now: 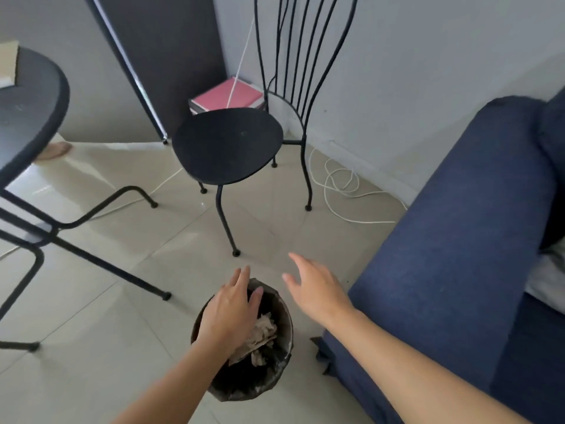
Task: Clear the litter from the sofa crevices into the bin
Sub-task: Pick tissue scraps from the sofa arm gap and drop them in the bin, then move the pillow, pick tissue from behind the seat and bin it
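Pale glossy tiled floor (101, 356), grey walls | left hand (227, 316) fingers spread over round black bin (244, 390) of crumpled paper (263, 332), lower centre | right hand (318, 290) splayed, empty, beside navy fabric sofa (452, 270)

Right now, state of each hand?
Left hand: open, palm down over the bin, holding nothing.
Right hand: open, fingers spread, empty, beside the sofa.

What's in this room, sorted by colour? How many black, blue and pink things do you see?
Black: 3, the chair, the round table and the bin.
Blue: 1, the sofa.
Pink: 1, a book on a stack behind the chair.
Total: 5.
Not counted: the crumpled paper in the bin and the white cable on the floor.
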